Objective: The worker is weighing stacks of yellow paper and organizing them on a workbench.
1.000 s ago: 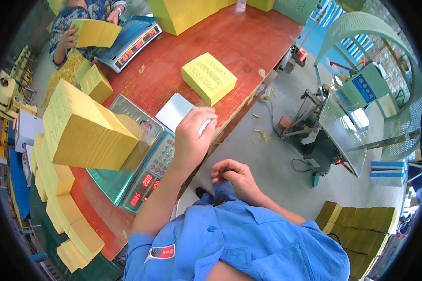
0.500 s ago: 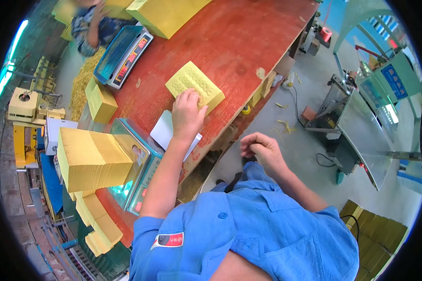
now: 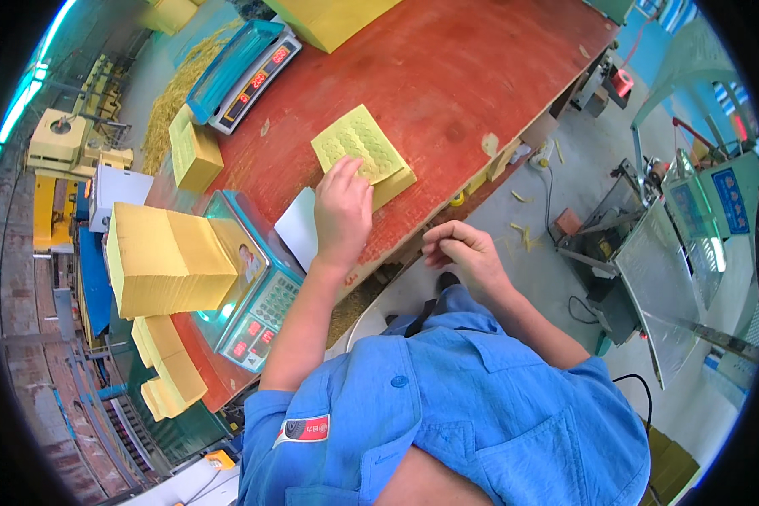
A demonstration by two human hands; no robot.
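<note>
A stack of embossed yellow paper sheets [image 3: 364,145] lies near the front edge of the red table. My left hand [image 3: 343,211] is at its near side, fingers closed over the edge of the top sheets, which look slightly lifted from those below at the near right corner. The thumb is mostly hidden. My right hand [image 3: 468,255] hangs in front of the table edge, fingers curled in, with nothing visible in it. Left of my left forearm, a tall stack of yellow paper [image 3: 164,261] stands on a teal digital scale [image 3: 266,314]. A white sheet [image 3: 298,228] lies beside the scale.
Another digital scale [image 3: 257,80] stands farther back on the red table [image 3: 447,76], by a large yellow block [image 3: 333,18]. Smaller yellow stacks [image 3: 196,160] [image 3: 169,363] line the left edge. Right of the table are a metal machine [image 3: 649,278] and yellow scraps [image 3: 524,236] on the floor.
My view has shifted, and the person at the far left has left it. My left hand has drawn back to the stack's near edge, and the top sheets now look raised at one corner.
</note>
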